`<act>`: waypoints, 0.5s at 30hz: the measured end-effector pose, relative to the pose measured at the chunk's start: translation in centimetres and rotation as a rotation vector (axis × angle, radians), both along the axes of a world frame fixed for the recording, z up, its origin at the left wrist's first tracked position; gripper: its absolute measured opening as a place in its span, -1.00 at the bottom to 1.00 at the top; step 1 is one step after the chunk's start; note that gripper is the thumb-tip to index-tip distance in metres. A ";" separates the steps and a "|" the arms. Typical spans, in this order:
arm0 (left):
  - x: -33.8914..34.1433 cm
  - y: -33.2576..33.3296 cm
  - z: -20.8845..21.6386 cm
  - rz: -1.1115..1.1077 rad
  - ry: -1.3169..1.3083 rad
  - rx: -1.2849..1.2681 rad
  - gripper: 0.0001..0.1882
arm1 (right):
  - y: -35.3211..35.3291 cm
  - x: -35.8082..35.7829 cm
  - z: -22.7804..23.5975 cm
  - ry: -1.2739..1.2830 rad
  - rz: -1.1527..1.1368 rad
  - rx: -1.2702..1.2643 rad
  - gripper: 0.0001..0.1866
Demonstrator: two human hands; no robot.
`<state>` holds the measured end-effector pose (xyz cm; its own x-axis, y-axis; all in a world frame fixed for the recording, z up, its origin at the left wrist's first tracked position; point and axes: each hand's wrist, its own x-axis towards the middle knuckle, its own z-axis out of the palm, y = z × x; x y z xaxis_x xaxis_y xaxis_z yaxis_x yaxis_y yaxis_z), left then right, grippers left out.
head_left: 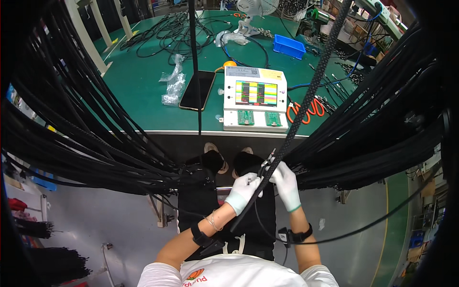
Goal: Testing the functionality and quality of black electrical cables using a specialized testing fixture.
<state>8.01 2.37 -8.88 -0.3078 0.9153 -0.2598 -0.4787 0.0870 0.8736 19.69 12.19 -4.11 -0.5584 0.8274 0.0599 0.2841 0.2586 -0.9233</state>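
Observation:
Both my hands wear white gloves and meet in front of my body, just short of the table's front edge. My left hand (243,191) is closed, its fingertips pinching a thin black cable (258,217) that loops down over my lap. Close beside it, my right hand (285,185) is closed around black cable ends with small metallic connectors (271,157), which point up toward the table. A thick braided black cable (313,86) crosses in front of the hands and hides part of the fingers, so the exact grip on each end is unclear.
Thick bundles of black cables hang at left (95,143) and right (363,148). On the green table (158,117) stand a white tester with a lit screen (256,93), a phone (198,91), orange-handled scissors (311,111), a blue bin (289,47) and a small fan (251,16).

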 end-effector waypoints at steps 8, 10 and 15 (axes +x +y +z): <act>0.4 0.0 2.0 0.099 0.096 0.021 -0.79 | 0.8 -3.3 0.5 0.323 0.061 -0.454 -0.73; -0.2 0.5 2.3 0.158 0.164 0.038 -0.79 | 0.5 -3.3 1.3 0.318 0.063 -0.364 -0.73; -2.5 1.6 4.2 0.323 0.355 0.062 -0.78 | 1.3 -3.3 3.3 0.595 -0.074 -0.427 -0.73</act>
